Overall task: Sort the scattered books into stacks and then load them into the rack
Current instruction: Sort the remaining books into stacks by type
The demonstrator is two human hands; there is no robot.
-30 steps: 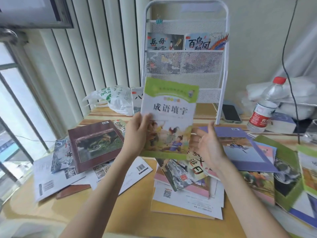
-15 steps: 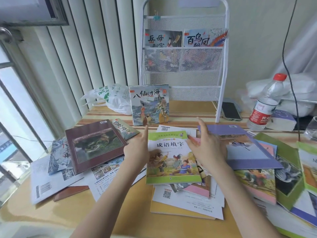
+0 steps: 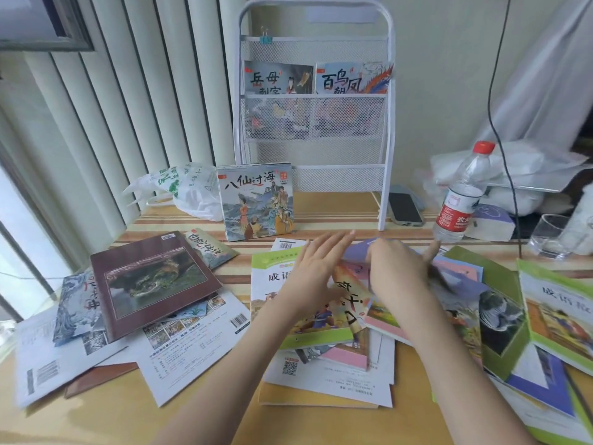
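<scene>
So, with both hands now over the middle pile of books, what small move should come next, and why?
Probably the right hand should grip the purple book under its fingers and slide it free. The green-topped book already lies flat on the middle pile, with the left hand open on it, while the books at the right lie crooked and overlapping, unsorted. The hands are blurred, so this is a guess.

A home room by a window. Pale vertical blinds (image 3: 134, 91), a striped tablecloth (image 3: 321, 216), and a white mesh book rack (image 3: 316, 123) suggest it.
</scene>
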